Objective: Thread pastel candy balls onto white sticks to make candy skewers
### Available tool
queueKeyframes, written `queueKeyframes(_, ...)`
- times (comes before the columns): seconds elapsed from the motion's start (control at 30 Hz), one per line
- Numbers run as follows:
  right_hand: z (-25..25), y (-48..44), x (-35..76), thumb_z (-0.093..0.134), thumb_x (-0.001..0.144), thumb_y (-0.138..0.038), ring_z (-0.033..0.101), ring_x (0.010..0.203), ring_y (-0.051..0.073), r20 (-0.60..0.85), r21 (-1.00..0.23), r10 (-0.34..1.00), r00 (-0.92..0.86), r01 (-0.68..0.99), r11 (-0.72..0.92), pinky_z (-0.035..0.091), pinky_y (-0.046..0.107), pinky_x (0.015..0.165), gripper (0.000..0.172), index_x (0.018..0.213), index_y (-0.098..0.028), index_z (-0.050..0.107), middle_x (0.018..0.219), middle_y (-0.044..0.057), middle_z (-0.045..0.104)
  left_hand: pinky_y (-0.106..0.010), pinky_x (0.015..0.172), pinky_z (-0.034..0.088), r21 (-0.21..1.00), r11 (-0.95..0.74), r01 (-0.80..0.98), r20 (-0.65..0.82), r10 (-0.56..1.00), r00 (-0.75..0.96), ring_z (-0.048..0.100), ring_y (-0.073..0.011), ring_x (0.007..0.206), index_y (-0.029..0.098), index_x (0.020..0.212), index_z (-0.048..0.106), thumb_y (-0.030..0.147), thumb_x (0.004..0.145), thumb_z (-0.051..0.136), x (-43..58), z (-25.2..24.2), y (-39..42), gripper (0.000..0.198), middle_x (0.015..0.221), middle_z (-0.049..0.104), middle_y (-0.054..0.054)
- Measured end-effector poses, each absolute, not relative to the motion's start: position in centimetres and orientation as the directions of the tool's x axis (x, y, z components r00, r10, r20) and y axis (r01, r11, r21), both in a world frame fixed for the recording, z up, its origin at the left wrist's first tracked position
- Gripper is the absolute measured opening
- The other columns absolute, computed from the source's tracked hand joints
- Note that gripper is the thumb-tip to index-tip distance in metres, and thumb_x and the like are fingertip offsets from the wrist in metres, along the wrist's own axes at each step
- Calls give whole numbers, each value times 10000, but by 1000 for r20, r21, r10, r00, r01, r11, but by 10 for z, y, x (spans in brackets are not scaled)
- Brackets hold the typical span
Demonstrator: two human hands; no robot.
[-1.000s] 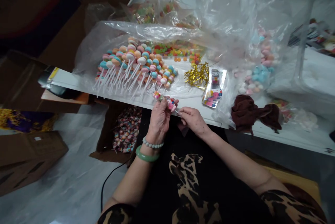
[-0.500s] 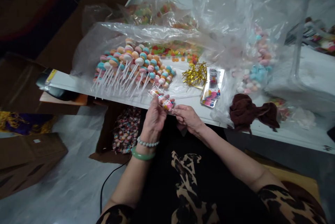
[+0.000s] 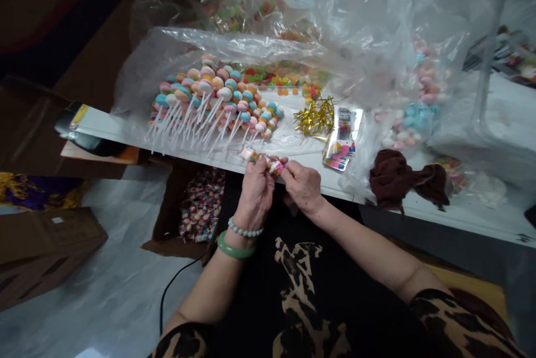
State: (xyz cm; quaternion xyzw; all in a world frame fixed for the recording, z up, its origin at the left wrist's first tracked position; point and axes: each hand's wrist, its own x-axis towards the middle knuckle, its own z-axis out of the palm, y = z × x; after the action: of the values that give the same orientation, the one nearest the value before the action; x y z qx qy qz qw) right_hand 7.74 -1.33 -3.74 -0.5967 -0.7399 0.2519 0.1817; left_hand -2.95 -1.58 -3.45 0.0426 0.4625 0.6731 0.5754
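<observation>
Both my hands are held just over the table's front edge. My left hand [image 3: 256,195] grips a short stick of pastel candies [image 3: 263,163], and my right hand [image 3: 302,186] pinches its right end. A clear wrapper may cover the stick, but I cannot tell for sure. Just beyond them, a heap of pastel marshmallow-like lollipops [image 3: 213,102] with white sticks lies on clear plastic. Gold twist ties [image 3: 315,118] and printed packets [image 3: 342,139] lie to the right.
A white table [image 3: 301,171] holds bags of colourful candy [image 3: 422,95] and a dark brown cloth [image 3: 402,179]. Below its edge, an open cardboard box [image 3: 196,207] holds wrapped sweets. More cardboard lies to the left, and a black cable [image 3: 173,285] runs along the floor.
The candy stick has swung from tilted to nearly level. My hands have moved slightly closer to the table, with my right hand now at the stick's end.
</observation>
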Motion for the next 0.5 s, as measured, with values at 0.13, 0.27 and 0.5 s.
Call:
queueKeyframes(0.13, -38, -13, 76, 486, 897, -380, 527, 588, 142, -62, -703, 968, -245, 699, 132, 259, 265, 570, 268, 731, -214, 615, 653, 13, 642, -190, 712, 497, 648, 86, -757, -485, 813, -322, 606, -74, 652, 156, 753, 549, 198, 848, 634, -31, -34, -15, 135, 705, 612, 12)
queueKeyframes(0.27, -38, -11, 85, 530, 832, -373, 474, 566, 117, -214, -942, 913, -347, 319, -100, 313, 238, 565, 229, 691, -205, 597, 582, -34, 533, -269, 750, 528, 596, 162, -787, -544, 802, -247, 670, -144, 743, 155, 767, 544, 256, 856, 634, -44, -32, -13, 162, 724, 625, -11)
queueKeyframes(0.5, -42, -11, 66, 687, 685, -448, 314, 456, 68, -410, -865, 848, -335, -150, -478, 218, 223, 454, 337, 565, -187, 510, 477, -66, 418, -195, 599, 493, 674, 117, -730, -464, 836, -294, 651, -120, 685, 171, 810, 566, 324, 765, 739, -31, -27, -14, 235, 717, 621, 7)
